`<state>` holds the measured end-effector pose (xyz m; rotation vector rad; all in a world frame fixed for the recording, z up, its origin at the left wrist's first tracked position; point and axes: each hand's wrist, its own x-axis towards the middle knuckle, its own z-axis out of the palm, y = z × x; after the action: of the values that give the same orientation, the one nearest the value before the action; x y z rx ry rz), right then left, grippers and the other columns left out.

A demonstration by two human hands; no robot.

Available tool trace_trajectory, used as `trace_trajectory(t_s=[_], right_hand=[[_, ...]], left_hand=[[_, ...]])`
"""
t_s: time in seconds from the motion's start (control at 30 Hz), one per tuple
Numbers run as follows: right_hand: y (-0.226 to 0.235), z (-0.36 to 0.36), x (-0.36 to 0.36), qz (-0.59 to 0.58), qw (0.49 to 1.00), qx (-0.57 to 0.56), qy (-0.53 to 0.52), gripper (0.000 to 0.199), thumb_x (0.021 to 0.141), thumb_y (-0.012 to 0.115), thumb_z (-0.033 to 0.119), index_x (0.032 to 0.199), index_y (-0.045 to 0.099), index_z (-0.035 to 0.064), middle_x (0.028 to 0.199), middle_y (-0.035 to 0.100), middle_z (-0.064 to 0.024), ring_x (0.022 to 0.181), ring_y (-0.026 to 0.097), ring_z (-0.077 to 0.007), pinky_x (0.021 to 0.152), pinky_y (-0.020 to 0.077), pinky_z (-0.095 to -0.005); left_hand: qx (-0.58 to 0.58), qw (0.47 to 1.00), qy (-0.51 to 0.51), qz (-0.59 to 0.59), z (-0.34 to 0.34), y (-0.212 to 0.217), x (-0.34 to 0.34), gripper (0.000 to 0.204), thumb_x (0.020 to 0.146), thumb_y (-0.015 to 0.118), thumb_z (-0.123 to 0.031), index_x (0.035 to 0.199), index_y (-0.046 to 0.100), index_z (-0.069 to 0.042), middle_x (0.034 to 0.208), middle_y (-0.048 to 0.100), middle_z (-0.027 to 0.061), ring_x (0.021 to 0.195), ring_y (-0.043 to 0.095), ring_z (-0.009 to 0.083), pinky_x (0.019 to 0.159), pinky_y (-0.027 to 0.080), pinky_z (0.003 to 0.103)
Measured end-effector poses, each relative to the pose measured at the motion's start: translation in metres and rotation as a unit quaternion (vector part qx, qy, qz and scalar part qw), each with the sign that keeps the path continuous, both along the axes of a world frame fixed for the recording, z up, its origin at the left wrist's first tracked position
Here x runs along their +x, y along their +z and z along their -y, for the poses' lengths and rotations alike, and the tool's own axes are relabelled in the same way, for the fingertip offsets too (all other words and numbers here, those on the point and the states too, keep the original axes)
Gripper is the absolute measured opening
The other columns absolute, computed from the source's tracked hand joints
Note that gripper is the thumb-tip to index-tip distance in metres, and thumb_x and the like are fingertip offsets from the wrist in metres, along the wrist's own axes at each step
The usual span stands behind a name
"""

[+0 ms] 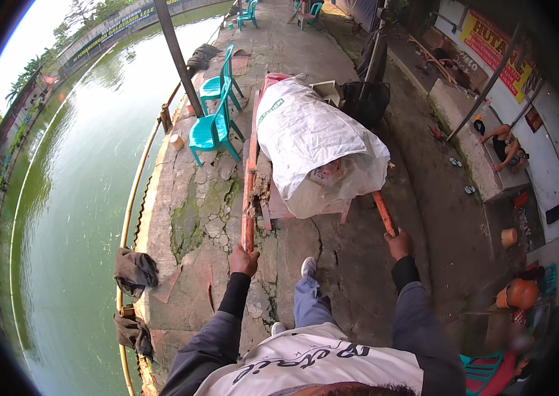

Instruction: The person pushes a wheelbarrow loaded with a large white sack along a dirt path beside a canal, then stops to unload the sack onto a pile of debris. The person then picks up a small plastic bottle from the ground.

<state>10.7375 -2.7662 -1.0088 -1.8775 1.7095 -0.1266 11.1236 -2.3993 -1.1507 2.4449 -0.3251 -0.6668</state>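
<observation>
My left hand (pixel 244 261) is wrapped round the end of the left orange handle of a handcart, and the handle (pixel 248 218) runs forward along the cart's left side. On the other side my right hand (pixel 399 244) grips the right orange handle (pixel 383 212). Both arms reach forward. Between the handles lies a large white woven sack (pixel 319 135) on the cart (pixel 302 211). Its near end gapes, and what is inside cannot be made out clearly. Worn wood (pixel 261 191) shows beside the left handle.
Green water (pixel 75 218) lies to the left, edged by a yellow pipe rail (pixel 135 198) with dark cloths (pixel 135 270) on it. Teal plastic chairs (pixel 217 132) stand left of the cart near a post (pixel 179 59). A person (pixel 509 148) is on the right-hand ledge. Cracked concrete (pixel 207 224) runs ahead.
</observation>
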Motion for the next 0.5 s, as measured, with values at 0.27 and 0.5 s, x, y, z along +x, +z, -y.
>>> trace_trajectory(t_s=[0.27, 0.5], right_hand=[[-0.091, 0.141, 0.118, 0.048, 0.998, -0.024, -0.026, 0.071, 0.08, 0.075, 0.036, 0.131, 0.054, -0.0086, 0.119, 0.064, -0.0292, 0.114, 0.062, -0.0405, 0.095, 0.0492, -0.0451], [-0.176, 0.193, 0.236, 0.005, 0.999, -0.037, -0.021, 0.067, 0.081, 0.074, 0.035, 0.128, 0.056, -0.0076, 0.108, 0.068, -0.0275, 0.103, 0.067, -0.0394, 0.088, 0.0524, -0.0448]], left_hand=[[0.01, 1.0, -0.007, -0.002, 0.18, 0.006, 0.123, 0.048, 0.068, 0.076, -0.028, 0.098, 0.057, 0.004, 0.089, 0.066, 0.0266, 0.087, 0.067, 0.0426, 0.08, 0.052, 0.047], [0.048, 0.993, -0.083, 0.074, 0.232, -0.108, 0.289, 0.047, 0.067, 0.076, -0.028, 0.099, 0.058, 0.002, 0.091, 0.067, 0.0253, 0.089, 0.067, 0.0418, 0.08, 0.053, 0.047]])
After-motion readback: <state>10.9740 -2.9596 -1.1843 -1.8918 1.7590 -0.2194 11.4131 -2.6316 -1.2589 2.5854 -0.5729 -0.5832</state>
